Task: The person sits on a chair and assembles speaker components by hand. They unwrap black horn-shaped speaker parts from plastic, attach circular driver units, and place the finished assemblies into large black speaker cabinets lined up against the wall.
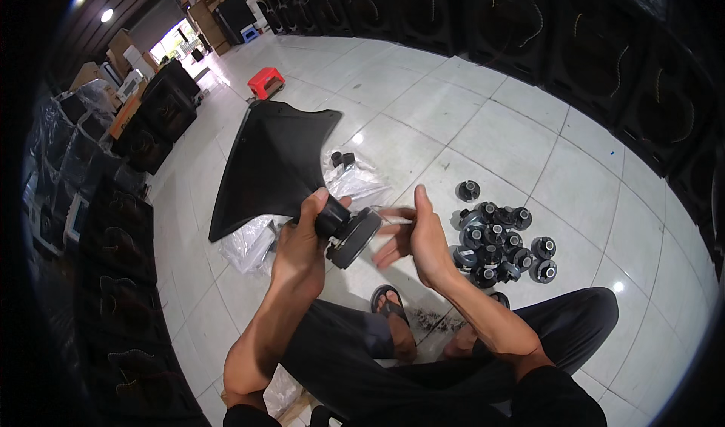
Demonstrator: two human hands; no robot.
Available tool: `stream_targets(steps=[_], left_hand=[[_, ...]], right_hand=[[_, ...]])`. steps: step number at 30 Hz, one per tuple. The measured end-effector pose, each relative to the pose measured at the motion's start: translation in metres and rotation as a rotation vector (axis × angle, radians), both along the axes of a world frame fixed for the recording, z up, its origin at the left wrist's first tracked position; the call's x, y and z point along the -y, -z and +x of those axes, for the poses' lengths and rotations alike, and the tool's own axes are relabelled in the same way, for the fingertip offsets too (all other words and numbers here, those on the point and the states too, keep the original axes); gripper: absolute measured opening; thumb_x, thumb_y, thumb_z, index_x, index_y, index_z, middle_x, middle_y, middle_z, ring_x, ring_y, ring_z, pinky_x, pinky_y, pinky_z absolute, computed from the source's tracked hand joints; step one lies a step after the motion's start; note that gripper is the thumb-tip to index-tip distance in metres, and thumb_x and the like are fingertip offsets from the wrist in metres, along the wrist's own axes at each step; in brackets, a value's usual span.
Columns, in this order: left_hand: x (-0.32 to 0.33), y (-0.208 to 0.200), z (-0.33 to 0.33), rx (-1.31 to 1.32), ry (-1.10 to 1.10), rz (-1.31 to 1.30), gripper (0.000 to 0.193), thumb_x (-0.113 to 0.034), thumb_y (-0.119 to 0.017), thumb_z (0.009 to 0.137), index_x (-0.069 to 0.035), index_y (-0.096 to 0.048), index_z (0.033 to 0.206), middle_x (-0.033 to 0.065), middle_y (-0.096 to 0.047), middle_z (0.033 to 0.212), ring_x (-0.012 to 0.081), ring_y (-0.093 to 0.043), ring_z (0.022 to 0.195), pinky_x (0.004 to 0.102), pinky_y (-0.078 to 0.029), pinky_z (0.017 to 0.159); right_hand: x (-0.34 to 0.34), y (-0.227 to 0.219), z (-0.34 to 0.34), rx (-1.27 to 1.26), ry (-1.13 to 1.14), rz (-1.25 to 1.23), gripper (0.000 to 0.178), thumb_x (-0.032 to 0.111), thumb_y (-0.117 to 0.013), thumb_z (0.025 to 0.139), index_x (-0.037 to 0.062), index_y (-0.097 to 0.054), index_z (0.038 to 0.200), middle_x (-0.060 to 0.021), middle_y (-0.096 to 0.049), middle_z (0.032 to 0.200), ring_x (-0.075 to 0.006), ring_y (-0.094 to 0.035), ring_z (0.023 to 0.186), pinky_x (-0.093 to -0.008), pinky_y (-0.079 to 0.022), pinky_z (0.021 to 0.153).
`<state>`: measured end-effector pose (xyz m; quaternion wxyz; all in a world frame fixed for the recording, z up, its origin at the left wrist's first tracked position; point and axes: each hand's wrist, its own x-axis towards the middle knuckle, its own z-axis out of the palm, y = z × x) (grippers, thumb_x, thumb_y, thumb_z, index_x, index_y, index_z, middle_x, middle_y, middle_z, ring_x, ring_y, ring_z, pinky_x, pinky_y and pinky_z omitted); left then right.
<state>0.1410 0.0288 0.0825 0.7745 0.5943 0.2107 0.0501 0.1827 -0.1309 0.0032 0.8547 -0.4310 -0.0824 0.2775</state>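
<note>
My left hand [300, 242] is closed around the narrow neck of a black speaker horn [276, 163], raised above the floor with its wide flared mouth up and to the left. At the neck's other end sits a round, dark compression driver [355, 238], facing my right hand. Just right of the driver is my right hand [420, 238], thumb raised and fingers spread, somewhat blurred. It holds nothing; whether its fingertips touch the driver's edge I cannot tell. On the floor to the right lies a cluster of several loose drivers [495, 234].
Clear plastic bags [249, 249] lie under the horn, with small black parts [342, 158] beside them. A red stool [266, 83] stands farther off. Black speaker cabinets [581, 42] with dangling wires line the right and far sides; more cabinets [121, 306] stand left. Dark crumbs [434, 321] lie near my feet.
</note>
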Motion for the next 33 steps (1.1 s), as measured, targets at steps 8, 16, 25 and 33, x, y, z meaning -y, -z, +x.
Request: stream_targets(steps=[8, 16, 25, 33], left_hand=[[0.017, 0.009, -0.001, 0.095, 0.040, 0.082, 0.057, -0.041, -0.068, 0.086, 0.005, -0.054, 0.118, 0.0135, -0.064, 0.114, 0.0200, -0.059, 0.107, 0.0319, -0.041, 0.099], [0.010, 0.032, -0.011, 0.197, 0.668, 0.406, 0.058, -0.016, -0.063, 0.090, 0.007, -0.038, 0.137, 0.0187, -0.050, 0.137, 0.0207, -0.044, 0.130, 0.0323, -0.032, 0.108], [0.000, 0.001, 0.019, -0.082, 0.268, -0.315, 0.048, -0.043, -0.028, 0.099, -0.004, -0.056, 0.104, 0.0124, -0.061, 0.093, 0.0329, -0.062, 0.085, 0.0516, -0.050, 0.087], [-0.041, 0.009, 0.036, -0.115, 0.618, -0.543, 0.044, -0.041, -0.029, 0.099, -0.005, -0.054, 0.098, 0.0124, -0.060, 0.086, 0.0332, -0.062, 0.082, 0.0528, -0.051, 0.083]], right_hand=[[-0.034, 0.021, -0.036, 0.729, 0.520, -0.183, 0.099, 0.029, -0.075, 0.079, -0.0010, -0.011, 0.148, -0.0241, -0.032, 0.143, -0.0337, -0.042, 0.126, -0.0406, -0.042, 0.099], [-0.003, 0.022, 0.002, 0.414, 0.804, 0.105, 0.052, 0.046, -0.040, 0.096, 0.0053, -0.045, 0.128, -0.0101, -0.059, 0.101, -0.0165, -0.061, 0.081, -0.0275, -0.049, 0.056], [0.054, -0.009, 0.029, 0.954, 0.861, 0.013, 0.065, 0.049, -0.053, 0.086, -0.0056, -0.049, 0.120, -0.0167, -0.057, 0.108, -0.0220, -0.056, 0.098, -0.0337, -0.046, 0.085], [0.034, -0.039, -0.012, 1.648, 0.560, 0.027, 0.074, 0.034, -0.074, 0.072, 0.0005, -0.047, 0.133, -0.0256, -0.048, 0.122, -0.0396, -0.055, 0.102, -0.0497, -0.046, 0.089]])
